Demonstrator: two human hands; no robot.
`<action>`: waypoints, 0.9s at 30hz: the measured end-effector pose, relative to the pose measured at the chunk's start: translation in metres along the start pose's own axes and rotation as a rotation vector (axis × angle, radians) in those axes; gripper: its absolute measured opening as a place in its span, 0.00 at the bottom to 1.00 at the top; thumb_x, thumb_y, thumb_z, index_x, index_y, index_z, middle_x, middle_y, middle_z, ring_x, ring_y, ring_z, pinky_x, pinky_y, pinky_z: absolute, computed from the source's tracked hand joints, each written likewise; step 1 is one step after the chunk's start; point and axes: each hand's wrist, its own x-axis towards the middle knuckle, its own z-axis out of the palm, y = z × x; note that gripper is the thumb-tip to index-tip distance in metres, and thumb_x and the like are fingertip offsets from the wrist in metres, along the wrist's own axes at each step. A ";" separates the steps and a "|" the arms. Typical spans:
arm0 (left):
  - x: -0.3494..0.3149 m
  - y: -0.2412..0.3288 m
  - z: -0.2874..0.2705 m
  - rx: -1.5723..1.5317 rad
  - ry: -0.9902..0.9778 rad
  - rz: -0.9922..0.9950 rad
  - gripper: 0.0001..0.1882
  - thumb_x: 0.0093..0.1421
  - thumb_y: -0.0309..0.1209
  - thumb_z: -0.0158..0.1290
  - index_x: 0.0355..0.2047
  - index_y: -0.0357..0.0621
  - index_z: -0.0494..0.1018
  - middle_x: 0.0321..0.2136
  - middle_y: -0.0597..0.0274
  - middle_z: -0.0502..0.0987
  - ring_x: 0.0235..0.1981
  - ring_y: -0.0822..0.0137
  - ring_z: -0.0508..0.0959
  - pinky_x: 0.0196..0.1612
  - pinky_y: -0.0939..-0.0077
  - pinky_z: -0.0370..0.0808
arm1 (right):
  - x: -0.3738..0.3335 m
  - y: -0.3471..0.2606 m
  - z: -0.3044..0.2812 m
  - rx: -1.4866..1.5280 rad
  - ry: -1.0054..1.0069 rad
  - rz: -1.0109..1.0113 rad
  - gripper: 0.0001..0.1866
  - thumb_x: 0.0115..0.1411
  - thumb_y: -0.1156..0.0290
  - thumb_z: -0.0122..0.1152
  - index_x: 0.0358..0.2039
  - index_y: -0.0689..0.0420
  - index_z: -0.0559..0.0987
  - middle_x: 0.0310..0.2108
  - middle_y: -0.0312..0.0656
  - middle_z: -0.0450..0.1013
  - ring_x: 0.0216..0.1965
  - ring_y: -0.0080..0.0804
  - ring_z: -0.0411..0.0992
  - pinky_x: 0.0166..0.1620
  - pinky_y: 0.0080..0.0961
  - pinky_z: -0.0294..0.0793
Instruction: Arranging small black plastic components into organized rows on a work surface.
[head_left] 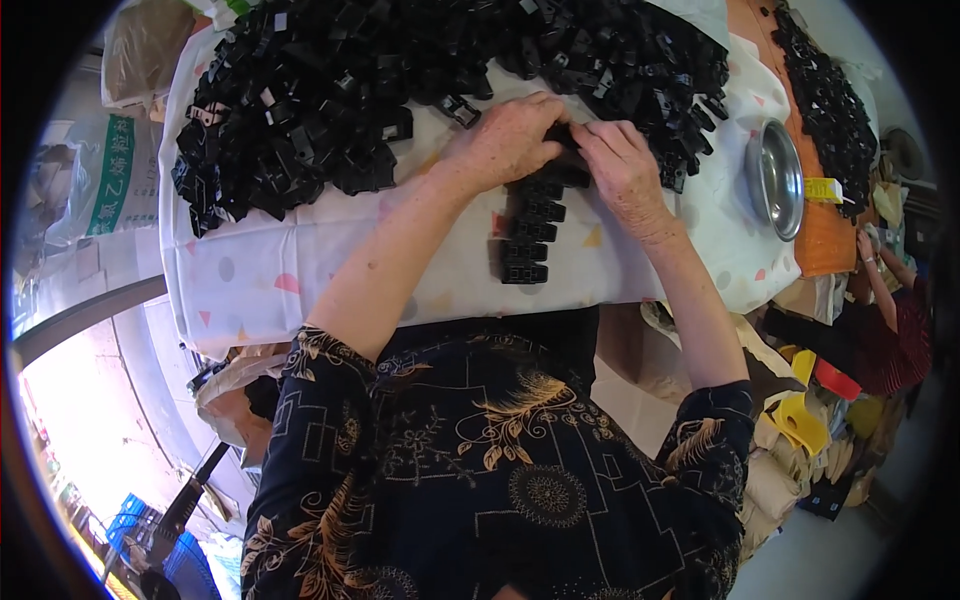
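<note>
My left hand (512, 138) and my right hand (622, 170) meet over the table, fingers closed around a small black plastic piece (568, 150). Most of that piece is hidden behind my fingers. Below them, a short row of black plastic pieces (528, 235) runs toward me on the white patterned cloth (400, 270). Whether the held piece joins the row, I cannot tell. A large heap of similar black plastic pieces (300, 110) spreads across the far side, with one piece (460, 110) close to my left hand.
A shiny metal bowl (778, 180) stands at the table's right, beside a small yellow box (824, 190). More black pieces lie on an orange surface (828, 250) farther right. Another person (895, 320) works there. A fan (165, 540) and blue crate are at lower left.
</note>
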 end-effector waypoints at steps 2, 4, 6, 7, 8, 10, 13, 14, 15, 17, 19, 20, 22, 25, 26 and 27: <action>-0.002 -0.002 0.004 0.017 0.106 0.095 0.17 0.52 0.31 0.59 0.43 0.40 0.73 0.37 0.52 0.75 0.36 0.52 0.78 0.42 0.61 0.76 | -0.009 -0.003 0.000 -0.040 -0.044 0.023 0.21 0.52 0.80 0.64 0.48 0.57 0.80 0.44 0.40 0.74 0.48 0.40 0.72 0.49 0.32 0.71; 0.000 -0.001 0.005 -0.010 0.097 0.082 0.17 0.52 0.31 0.59 0.42 0.40 0.73 0.36 0.52 0.75 0.36 0.54 0.78 0.42 0.62 0.76 | -0.016 -0.005 0.003 -0.198 -0.054 0.031 0.22 0.54 0.79 0.60 0.52 0.58 0.78 0.48 0.40 0.73 0.54 0.40 0.71 0.54 0.36 0.68; 0.002 0.002 0.004 0.001 0.072 0.084 0.17 0.52 0.29 0.59 0.42 0.41 0.74 0.36 0.53 0.75 0.34 0.54 0.78 0.41 0.63 0.76 | -0.019 -0.007 0.003 -0.209 -0.057 0.045 0.24 0.54 0.80 0.58 0.54 0.57 0.77 0.50 0.40 0.72 0.56 0.40 0.70 0.55 0.38 0.66; 0.002 0.001 0.004 0.001 0.072 0.096 0.17 0.52 0.29 0.59 0.42 0.41 0.74 0.36 0.53 0.75 0.34 0.54 0.78 0.41 0.63 0.76 | -0.021 -0.009 0.000 -0.225 -0.069 0.064 0.25 0.54 0.80 0.57 0.55 0.57 0.76 0.52 0.40 0.72 0.58 0.40 0.68 0.57 0.40 0.65; 0.000 -0.002 0.001 -0.075 0.071 0.080 0.17 0.52 0.28 0.58 0.43 0.41 0.74 0.36 0.53 0.75 0.33 0.55 0.78 0.40 0.64 0.76 | -0.021 -0.011 -0.001 -0.237 -0.063 0.067 0.25 0.54 0.80 0.57 0.55 0.57 0.76 0.52 0.40 0.72 0.58 0.40 0.68 0.57 0.40 0.65; -0.007 -0.002 -0.005 -0.157 0.062 0.081 0.17 0.53 0.27 0.58 0.44 0.41 0.74 0.36 0.54 0.75 0.32 0.55 0.78 0.40 0.64 0.77 | -0.017 -0.016 0.006 -0.195 -0.111 0.080 0.28 0.53 0.81 0.56 0.57 0.55 0.75 0.53 0.42 0.71 0.59 0.42 0.68 0.57 0.40 0.64; -0.029 0.012 -0.030 -0.035 0.151 0.068 0.17 0.54 0.25 0.56 0.46 0.45 0.74 0.36 0.55 0.74 0.31 0.53 0.78 0.39 0.64 0.77 | -0.035 -0.015 0.000 -0.185 0.018 0.156 0.26 0.53 0.78 0.59 0.55 0.55 0.75 0.49 0.42 0.72 0.53 0.43 0.69 0.53 0.38 0.66; -0.038 0.021 -0.043 0.163 0.174 0.069 0.17 0.55 0.24 0.55 0.47 0.46 0.73 0.36 0.55 0.73 0.33 0.53 0.79 0.38 0.63 0.77 | -0.041 -0.017 -0.005 -0.176 0.090 0.226 0.25 0.53 0.78 0.59 0.55 0.55 0.76 0.48 0.42 0.72 0.50 0.43 0.70 0.51 0.38 0.66; -0.043 0.023 -0.053 0.362 0.197 0.068 0.18 0.55 0.22 0.54 0.47 0.47 0.73 0.36 0.56 0.72 0.34 0.53 0.79 0.38 0.62 0.77 | -0.042 -0.012 -0.014 -0.233 0.113 0.280 0.21 0.55 0.75 0.62 0.51 0.54 0.77 0.42 0.41 0.72 0.43 0.41 0.69 0.45 0.37 0.66; -0.048 0.013 -0.067 0.504 0.170 0.082 0.18 0.55 0.21 0.53 0.47 0.47 0.73 0.37 0.57 0.71 0.35 0.53 0.79 0.38 0.61 0.77 | -0.041 -0.004 -0.021 -0.294 0.139 0.329 0.19 0.55 0.73 0.63 0.49 0.54 0.78 0.40 0.40 0.71 0.42 0.40 0.69 0.43 0.37 0.65; -0.050 0.005 -0.072 0.687 0.142 0.115 0.16 0.53 0.18 0.53 0.42 0.44 0.73 0.36 0.58 0.70 0.38 0.56 0.78 0.38 0.62 0.78 | -0.035 0.006 -0.019 -0.403 0.164 0.372 0.15 0.55 0.66 0.68 0.43 0.53 0.80 0.35 0.37 0.70 0.39 0.38 0.68 0.41 0.36 0.63; -0.049 0.002 -0.073 0.693 0.143 0.121 0.16 0.53 0.18 0.53 0.42 0.44 0.73 0.36 0.58 0.70 0.38 0.56 0.78 0.38 0.62 0.78 | -0.032 0.009 -0.018 -0.404 0.172 0.374 0.15 0.55 0.66 0.68 0.43 0.53 0.80 0.35 0.37 0.70 0.39 0.38 0.68 0.41 0.36 0.63; -0.046 -0.001 -0.076 0.761 0.053 0.114 0.13 0.53 0.18 0.54 0.39 0.43 0.72 0.36 0.58 0.70 0.38 0.57 0.78 0.38 0.63 0.79 | -0.027 0.012 -0.014 -0.473 0.087 0.389 0.14 0.53 0.65 0.69 0.40 0.53 0.81 0.35 0.37 0.70 0.40 0.38 0.68 0.41 0.36 0.63; -0.039 0.001 -0.078 0.831 -0.016 0.090 0.11 0.52 0.19 0.56 0.37 0.42 0.71 0.36 0.58 0.70 0.38 0.57 0.77 0.39 0.62 0.79 | -0.026 0.011 -0.013 -0.457 0.057 0.427 0.14 0.51 0.66 0.70 0.38 0.54 0.81 0.35 0.37 0.69 0.39 0.38 0.67 0.41 0.36 0.64; -0.037 0.004 -0.078 0.832 -0.018 0.095 0.11 0.52 0.19 0.56 0.37 0.42 0.71 0.36 0.58 0.70 0.38 0.57 0.77 0.39 0.62 0.79 | -0.028 0.012 -0.013 -0.459 0.059 0.432 0.14 0.51 0.66 0.70 0.38 0.54 0.81 0.35 0.37 0.69 0.39 0.38 0.67 0.41 0.36 0.64; -0.035 0.007 -0.077 0.770 0.006 0.132 0.11 0.53 0.21 0.56 0.37 0.42 0.71 0.36 0.58 0.70 0.39 0.57 0.77 0.40 0.62 0.79 | -0.031 0.012 -0.013 -0.428 0.064 0.399 0.13 0.51 0.67 0.70 0.38 0.54 0.80 0.35 0.38 0.69 0.39 0.38 0.67 0.42 0.36 0.64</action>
